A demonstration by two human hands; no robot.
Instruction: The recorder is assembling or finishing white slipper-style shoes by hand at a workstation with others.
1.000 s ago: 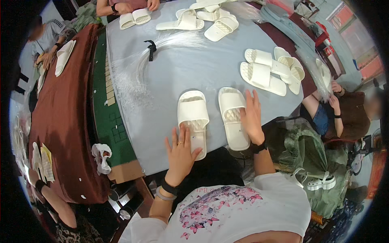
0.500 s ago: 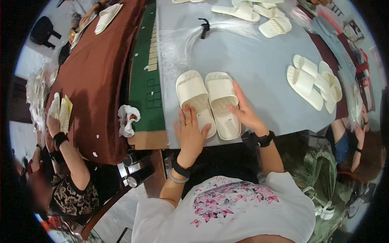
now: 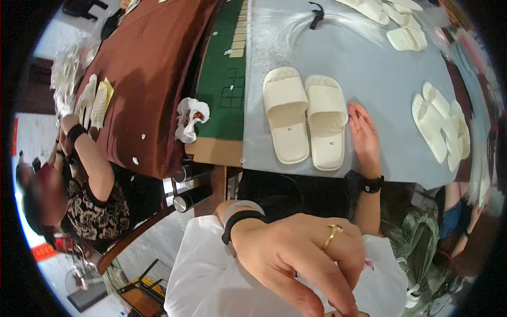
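Observation:
Two cream slide slippers, a left-hand one [image 3: 289,136] and a right-hand one [image 3: 328,141], lie side by side on the grey-blue tabletop [image 3: 364,79], toes pointing away from me. My right hand [image 3: 364,136] rests open along the outer edge of the right-hand slipper, fingers stretched forward; whether it touches the slipper is unclear. My left hand [image 3: 301,259] is raised off the table, large in the lower middle. Its fingers point down and to the right, somewhat apart, with nothing seen in them; some fingertips reach the picture's lower edge.
Black-tied whitish transparent strands [image 3: 317,17] lie beyond the slippers. More slippers [image 3: 441,124] sit right and at the back. A green mat [image 3: 222,105], crumpled white tissue [image 3: 191,120] and brown-covered table [image 3: 153,68] are left. A co-worker's hand [image 3: 68,126] is by slippers far left.
My left hand has left the left-hand slipper and come up toward me. My right hand has slipped off the other slipper to its right side. The whole view has shifted.

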